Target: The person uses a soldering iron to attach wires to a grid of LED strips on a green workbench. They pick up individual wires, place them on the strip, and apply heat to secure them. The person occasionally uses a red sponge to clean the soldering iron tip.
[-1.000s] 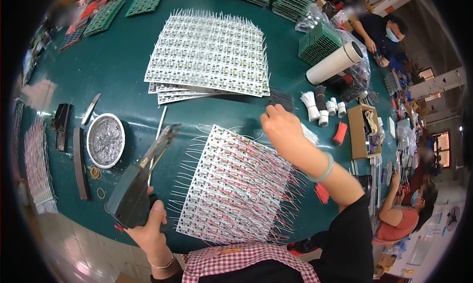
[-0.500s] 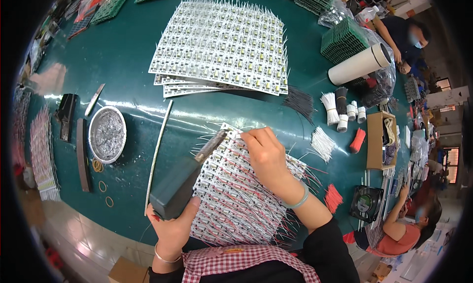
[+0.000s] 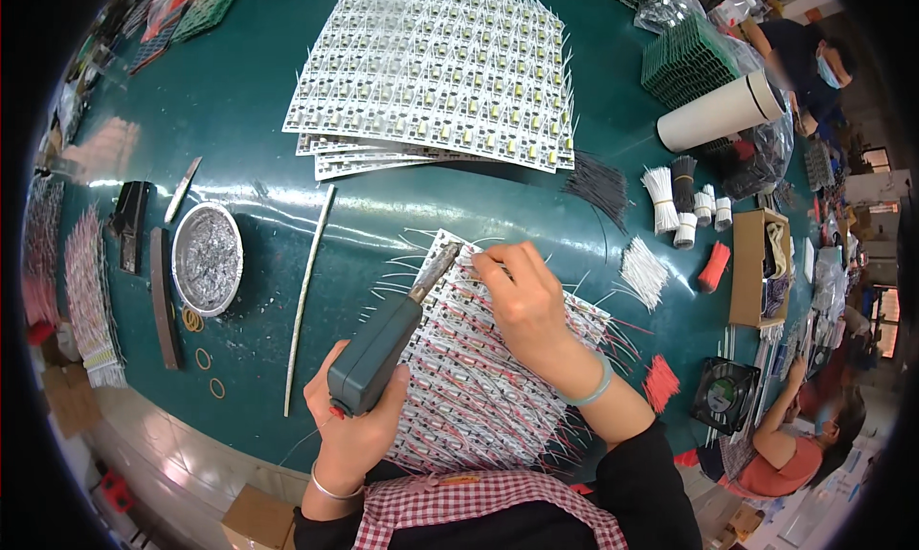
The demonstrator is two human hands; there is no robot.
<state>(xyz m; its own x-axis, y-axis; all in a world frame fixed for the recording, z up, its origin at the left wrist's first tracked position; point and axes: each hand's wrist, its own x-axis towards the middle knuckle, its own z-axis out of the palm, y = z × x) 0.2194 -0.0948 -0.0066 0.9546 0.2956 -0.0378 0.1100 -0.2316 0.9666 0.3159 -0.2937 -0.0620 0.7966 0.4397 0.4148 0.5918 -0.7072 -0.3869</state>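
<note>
My left hand (image 3: 354, 426) is wrapped round a dark green soldering gun (image 3: 376, 349), whose metal tip reaches up to the far corner of a white circuit board panel (image 3: 450, 344). Rows of small parts with red and white wires cover this panel. Beside the tip, my right hand (image 3: 525, 296) has thumb and forefinger pinched together over the panel's top edge. A thin wire seems to be between them, but the fingertips mostly hide it. Farther off lies a stack of white circuit board panels (image 3: 431, 71) with white wires standing along their edges.
Left on the green table (image 3: 258, 157) are a bowl of solder scraps (image 3: 209, 260), a brown bar (image 3: 163, 301) and a thin rod (image 3: 308, 301). Right are wire bundles (image 3: 661, 201), red wires (image 3: 661, 384), a white tumbler (image 3: 718, 112), a cardboard box (image 3: 759, 268) and a fan (image 3: 725, 395). Two people work beyond.
The soldering gun has swung to the right and up with my left hand, its tip now nearer my right fingers. My right hand stays pinched at the panel's edge. The whole view has shifted slightly.
</note>
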